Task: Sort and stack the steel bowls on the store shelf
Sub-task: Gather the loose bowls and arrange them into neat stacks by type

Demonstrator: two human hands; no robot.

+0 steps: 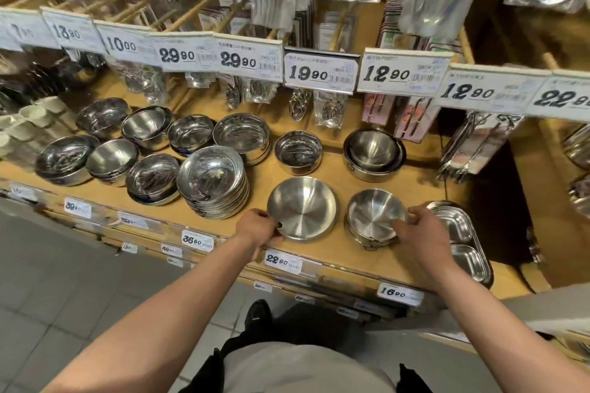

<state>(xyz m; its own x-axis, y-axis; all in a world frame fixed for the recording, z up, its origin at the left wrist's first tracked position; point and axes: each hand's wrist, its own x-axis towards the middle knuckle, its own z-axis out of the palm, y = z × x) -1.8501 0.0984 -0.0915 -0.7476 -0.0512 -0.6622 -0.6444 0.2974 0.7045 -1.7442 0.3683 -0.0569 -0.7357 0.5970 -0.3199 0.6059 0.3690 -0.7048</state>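
Left hand (258, 226) pinches the near-left rim of a wide shallow steel bowl (303, 209), tilted off the wooden shelf (319, 169). Right hand (415, 228), fingers curled, grips the right rim of a smaller steel bowl (372, 217) just right of it. Tall bowl stack (214, 182) stands left; divided tray (459, 233) crowds the right.

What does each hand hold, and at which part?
Left hand grips the wide shallow bowl at its near-left rim. Right hand grips the smaller bowl at its right rim.
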